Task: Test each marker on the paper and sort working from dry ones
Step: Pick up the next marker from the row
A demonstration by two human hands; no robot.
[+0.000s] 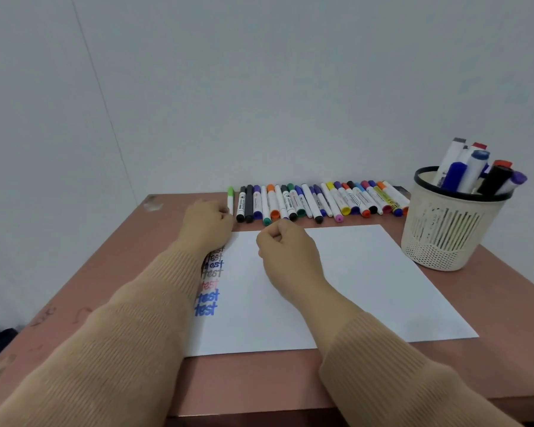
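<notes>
Green marker (230, 197) in pinch of curled left hand (207, 221); right hand (285, 251) an empty fist over paper (367, 272)

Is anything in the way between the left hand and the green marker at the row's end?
Nothing visible. The left hand sits right against the green marker, its curled fingers at the marker's near end; whether they hold it is unclear.
</notes>
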